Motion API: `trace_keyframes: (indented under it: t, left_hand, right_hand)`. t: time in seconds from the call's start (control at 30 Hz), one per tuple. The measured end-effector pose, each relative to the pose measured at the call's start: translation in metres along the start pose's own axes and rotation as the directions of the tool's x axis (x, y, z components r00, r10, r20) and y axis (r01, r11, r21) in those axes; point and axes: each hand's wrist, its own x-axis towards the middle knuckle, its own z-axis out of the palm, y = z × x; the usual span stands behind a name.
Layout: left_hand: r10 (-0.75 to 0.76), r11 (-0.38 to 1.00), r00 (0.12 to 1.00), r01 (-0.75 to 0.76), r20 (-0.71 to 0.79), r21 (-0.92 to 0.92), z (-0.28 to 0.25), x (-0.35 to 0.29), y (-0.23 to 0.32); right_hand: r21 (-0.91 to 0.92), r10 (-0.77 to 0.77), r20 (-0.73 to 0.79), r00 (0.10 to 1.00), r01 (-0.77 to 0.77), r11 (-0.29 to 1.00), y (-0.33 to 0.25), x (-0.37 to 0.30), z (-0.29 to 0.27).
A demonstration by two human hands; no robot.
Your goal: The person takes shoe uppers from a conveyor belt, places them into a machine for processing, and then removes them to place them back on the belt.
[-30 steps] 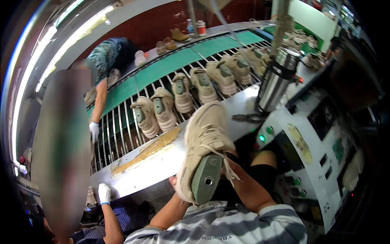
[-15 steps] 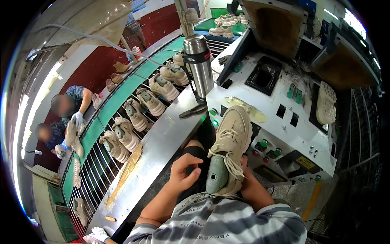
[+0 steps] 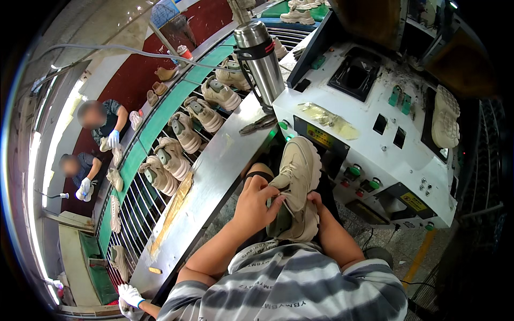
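A beige lace-up sneaker (image 3: 299,167) with a chunky sole is held above my lap, its toe pointing away from me. Inside its opening sits a grey-green shoe last (image 3: 280,225), partly covered by the upper and my fingers. My left hand (image 3: 258,206) is closed at the sneaker's left side, thumb and fingers pinching around the lace and collar area. Whether it grips a lace or the collar edge is hard to tell. On the opposite side, my right hand (image 3: 317,207) is closed around the sneaker's edge, most of its fingers hidden behind it.
Beige sneakers (image 3: 184,132) line a roller conveyor at left. A metal ledge (image 3: 214,184) bears pliers (image 3: 258,124) and a steel thermos (image 3: 262,64). At right stands a white machine (image 3: 342,144) with raised lids and a sneaker (image 3: 445,117) on top. Two co-workers and another gloved hand (image 3: 130,294) are at left.
My left hand has moved right, from beside the sneaker onto its lace and collar area. The sneaker has tilted and turned slightly, and the whole view has shifted a little.
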Motion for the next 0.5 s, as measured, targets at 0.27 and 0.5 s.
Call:
trace_keyframes:
  t: [0.27,0.5]
  left_hand:
    - [0.01,0.835,0.93,0.195,0.367,-0.515,-0.019,0.023,-0.033]
    - [-0.057,0.812,0.85,0.345,0.524,-0.471,-0.015,0.032,-0.044]
  right_hand:
    - [0.065,0.07,-0.043,0.997,-0.067,0.996,-0.009,-0.004,-0.014]
    - [0.144,0.121,-0.114,0.986,-0.104,0.984,-0.014,-0.005,-0.011]
